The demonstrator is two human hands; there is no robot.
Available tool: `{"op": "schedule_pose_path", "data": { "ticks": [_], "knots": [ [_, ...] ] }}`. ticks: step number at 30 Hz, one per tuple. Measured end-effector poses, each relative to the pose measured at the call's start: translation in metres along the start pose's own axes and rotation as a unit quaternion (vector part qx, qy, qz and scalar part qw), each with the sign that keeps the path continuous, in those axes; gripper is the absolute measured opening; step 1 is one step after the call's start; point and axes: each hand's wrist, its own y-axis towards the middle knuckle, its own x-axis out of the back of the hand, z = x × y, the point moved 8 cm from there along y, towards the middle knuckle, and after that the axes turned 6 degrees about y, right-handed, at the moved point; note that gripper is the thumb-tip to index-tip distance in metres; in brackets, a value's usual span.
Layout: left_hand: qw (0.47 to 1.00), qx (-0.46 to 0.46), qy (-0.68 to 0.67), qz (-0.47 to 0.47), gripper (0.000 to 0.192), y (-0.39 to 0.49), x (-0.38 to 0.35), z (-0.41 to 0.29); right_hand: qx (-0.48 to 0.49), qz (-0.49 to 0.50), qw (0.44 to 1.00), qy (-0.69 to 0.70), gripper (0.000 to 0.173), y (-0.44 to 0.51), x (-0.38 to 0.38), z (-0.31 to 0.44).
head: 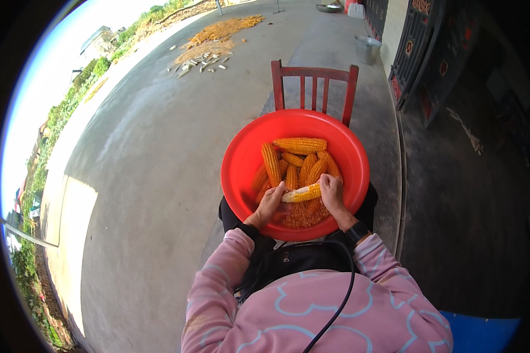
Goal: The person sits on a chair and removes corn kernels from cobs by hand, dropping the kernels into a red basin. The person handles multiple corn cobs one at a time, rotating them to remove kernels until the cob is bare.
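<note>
Between my two hands is a partly shelled corn cob [304, 193], lying nearly level over the basin. My left hand [271, 202] grips its bare whitish end. Around the right end, where yellow kernels still cover it, my right hand [332, 194] is closed. Bare white core shows along part of its upper side. Below sits a red plastic basin [240, 154], resting on my lap. It holds several whole ears of dried corn [301, 144], heaped toward the far side. Loose kernels [304, 217] lie at the near side of the basin, partly hidden by my hands.
Just beyond the basin stands a red wooden chair [315, 73]. Farther off on the concrete floor [168, 154] are a corn pile [225, 30] and stripped cobs [198, 62]. Metal buckets [366, 49] stand by the wall, near a dark metal door [408, 48]. A black cable [348, 291] crosses my front.
</note>
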Motion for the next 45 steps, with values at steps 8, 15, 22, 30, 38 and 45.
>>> {"op": "schedule_pose_path", "data": {
  "ticks": [8, 15, 22, 30, 38, 45],
  "knots": [
    [0.994, -0.065, 0.058, 0.070, 0.039, -0.001, -0.021, -0.004, -0.023, 0.004, 1.000, -0.010, 0.040, 0.003, -0.001, -0.016],
    [0.991, -0.094, 0.091, 0.018, 0.029, -0.007, -0.012, -0.013, 0.070, -0.016, 0.992, -0.099, 0.037, -0.006, -0.002, 0.015],
    [0.969, -0.146, 0.191, -0.049, 0.043, -0.005, -0.003, -0.017, 0.070, 0.010, 0.995, -0.064, 0.036, -0.012, -0.006, 0.024],
    [0.999, -0.030, 0.033, -0.026, 0.075, 0.004, 0.008, 0.002, -0.030, 0.010, 0.999, 0.026, 0.038, 0.000, -0.002, -0.017],
    [0.993, -0.087, 0.077, 0.006, 0.031, 0.000, -0.011, -0.015, -0.009, -0.019, 1.000, 0.004, 0.038, 0.002, 0.002, -0.005],
    [0.991, -0.073, 0.114, 0.009, 0.028, 0.000, -0.007, -0.010, 0.068, -0.016, 0.997, -0.031, 0.034, -0.003, -0.002, 0.011]
  ]
}}
